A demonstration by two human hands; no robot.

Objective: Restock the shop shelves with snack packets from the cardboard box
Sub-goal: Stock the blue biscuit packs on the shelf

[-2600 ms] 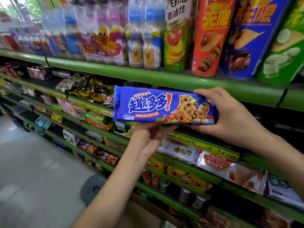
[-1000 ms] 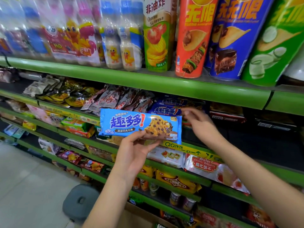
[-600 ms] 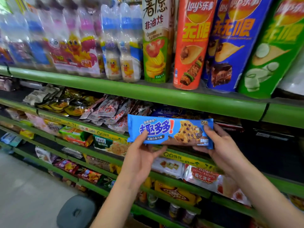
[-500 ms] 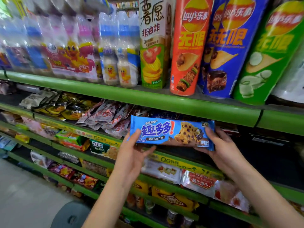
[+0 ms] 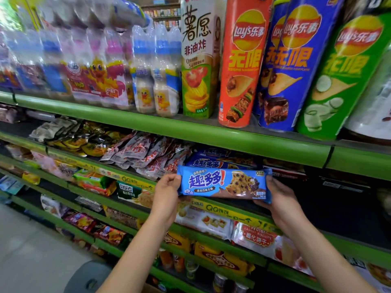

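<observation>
A light-blue cookie packet (image 5: 222, 183) with a chocolate-chip cookie picture is held level in front of the second green shelf (image 5: 222, 205). My left hand (image 5: 167, 193) grips its left end and my right hand (image 5: 279, 199) grips its right end. Just behind it, darker blue cookie packets (image 5: 213, 162) of the same brand lie stacked on that shelf. The cardboard box is out of view.
Tall chip tubes (image 5: 241, 66) and bottled drinks (image 5: 156, 77) stand on the top shelf. Red-and-white snack pouches (image 5: 148, 155) lie left of the cookie stack; a dark gap (image 5: 338, 187) lies to its right. A grey stool (image 5: 88, 278) sits by the floor.
Both hands have carried the light-blue packet right and closer to the shelf, up against the stacked blue packets. The view has tilted up toward the top shelf.
</observation>
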